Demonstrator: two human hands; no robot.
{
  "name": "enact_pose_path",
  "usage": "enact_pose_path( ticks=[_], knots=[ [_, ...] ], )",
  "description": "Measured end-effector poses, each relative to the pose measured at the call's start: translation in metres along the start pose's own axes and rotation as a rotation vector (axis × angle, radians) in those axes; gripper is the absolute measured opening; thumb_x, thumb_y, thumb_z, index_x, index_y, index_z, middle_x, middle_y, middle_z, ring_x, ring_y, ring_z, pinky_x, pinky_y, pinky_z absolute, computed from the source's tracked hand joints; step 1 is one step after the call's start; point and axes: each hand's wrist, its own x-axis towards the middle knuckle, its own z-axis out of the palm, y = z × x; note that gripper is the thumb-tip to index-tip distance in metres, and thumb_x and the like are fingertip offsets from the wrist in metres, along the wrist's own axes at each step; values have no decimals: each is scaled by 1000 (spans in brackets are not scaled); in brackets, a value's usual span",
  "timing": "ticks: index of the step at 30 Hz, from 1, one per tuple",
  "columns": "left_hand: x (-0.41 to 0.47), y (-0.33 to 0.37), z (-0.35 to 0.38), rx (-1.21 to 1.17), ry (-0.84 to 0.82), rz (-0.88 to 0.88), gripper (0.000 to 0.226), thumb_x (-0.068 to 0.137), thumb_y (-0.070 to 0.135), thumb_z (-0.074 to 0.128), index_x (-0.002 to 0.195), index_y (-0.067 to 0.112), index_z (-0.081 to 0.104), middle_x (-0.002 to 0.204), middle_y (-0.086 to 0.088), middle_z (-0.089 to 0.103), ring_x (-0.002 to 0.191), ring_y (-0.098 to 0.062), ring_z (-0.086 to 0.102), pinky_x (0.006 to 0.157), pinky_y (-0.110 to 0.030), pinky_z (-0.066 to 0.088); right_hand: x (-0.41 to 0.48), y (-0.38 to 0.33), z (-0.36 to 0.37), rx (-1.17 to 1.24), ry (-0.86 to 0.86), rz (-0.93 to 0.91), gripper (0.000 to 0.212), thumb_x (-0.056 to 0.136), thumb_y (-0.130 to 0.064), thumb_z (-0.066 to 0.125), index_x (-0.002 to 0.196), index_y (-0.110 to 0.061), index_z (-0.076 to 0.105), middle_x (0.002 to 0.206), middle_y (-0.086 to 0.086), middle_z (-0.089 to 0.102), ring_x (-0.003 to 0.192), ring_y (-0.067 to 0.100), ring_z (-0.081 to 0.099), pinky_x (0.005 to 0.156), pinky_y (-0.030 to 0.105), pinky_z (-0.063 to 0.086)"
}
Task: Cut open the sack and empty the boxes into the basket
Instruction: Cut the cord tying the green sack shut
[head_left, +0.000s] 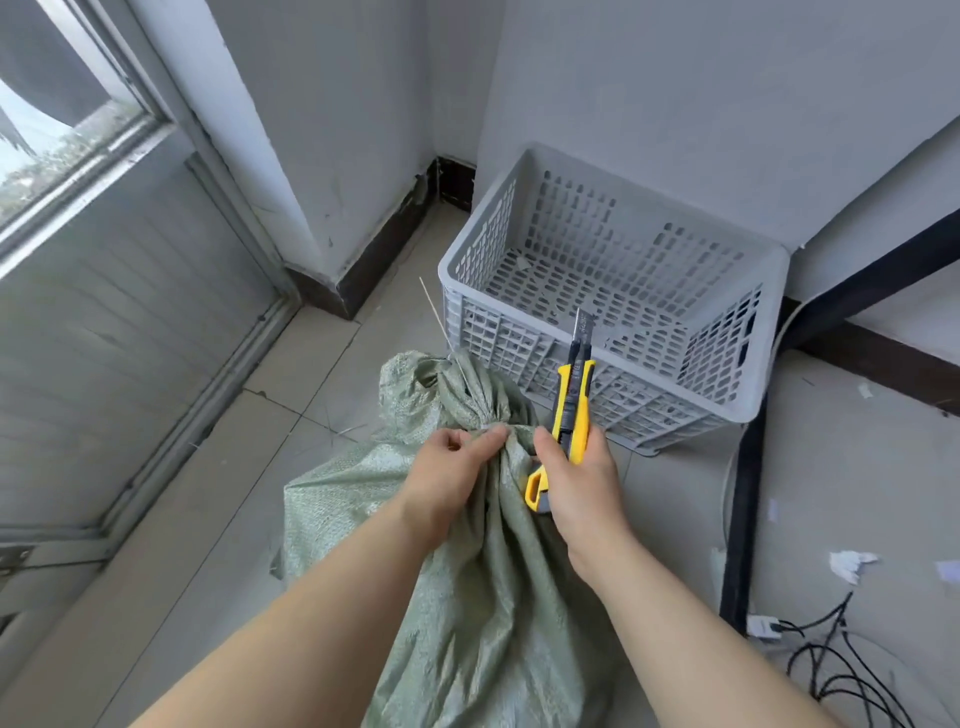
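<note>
The left hand (449, 475) pinches the tied neck of the green sack (467, 571); its fingers (491, 434) are closed together on the bunched cloth, just below the knot. The sack lies on the tiled floor (311, 364), and its loose top stands up beyond the fingertips. The right hand (582, 480) is just beside, its fingers wrapped tight around the yellow knife (571, 410). The blade points up and away from the fingers, over the near wall of the grey basket (613, 306). The basket stands beyond both hands, close to the sack.
</note>
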Motion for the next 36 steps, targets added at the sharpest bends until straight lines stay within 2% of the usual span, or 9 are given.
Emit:
enact_pose_path(
  ticks=[2,6,10,13,16,18,21,33,36],
  knots=[
    [-8,-2,0,-17,-2,-8,40,75,35,78,94,11,53,79,-4,65,63,-16,60,60,-28,52,-11,-3,-6,25,-46,19,7,91,-28,59,95,-23,55,83,0,64,72,16,60,63,30,49],
    [-23,1,2,-10,45,4,35,78,15,77,109,6,63,94,-11,71,77,-21,69,75,-32,58,-28,-6,-28,4,-92,88,8,91,-19,61,86,-21,54,76,3,66,74,17,66,56,29,48],
    [-37,8,1,-69,78,-7,27,81,9,74,107,9,66,88,-7,70,69,-16,68,66,-25,59,-35,-13,-70,-305,-41,-15,15,82,-11,66,86,-22,57,82,15,66,71,29,67,68,46,56],
    [-42,11,3,-89,129,-8,32,79,10,75,110,8,67,96,-11,71,80,-24,70,81,-38,59,-44,-28,-96,-539,-56,-133,15,82,-28,67,90,-35,56,76,0,65,69,22,62,63,35,50],
    [-44,12,6,-115,154,7,33,80,9,75,111,9,66,102,-10,70,87,-26,70,86,-41,57,-52,-43,-112,-735,-104,-203,28,82,-58,56,108,-47,58,93,-12,69,89,17,62,76,33,48],
    [-44,12,8,-126,174,16,32,79,10,75,110,11,66,102,-11,69,88,-27,70,87,-42,57,-55,-50,-117,-919,-111,-277,37,86,-59,50,121,-49,54,106,-13,66,102,20,61,80,32,45],
    [-44,12,11,-127,198,40,28,78,10,76,104,13,67,100,-10,70,89,-26,69,88,-42,56,-57,-57,-122,-1110,-126,-396,42,86,-59,48,127,-49,49,98,-10,60,99,20,60,76,31,43],
    [-45,12,11,-50,197,85,33,80,11,74,112,13,67,92,-1,68,88,-24,69,87,-41,56,-49,-68,-114,-1274,-166,-515,45,88,-57,48,132,-48,46,104,-9,59,103,17,57,76,28,35],
    [-45,13,10,-21,188,93,27,80,11,74,105,14,67,88,-2,69,87,-25,69,86,-42,56,-51,-68,-112,-1290,-157,-511,46,89,-56,47,134,-47,45,107,-9,59,104,17,56,81,29,37]
  ],
)
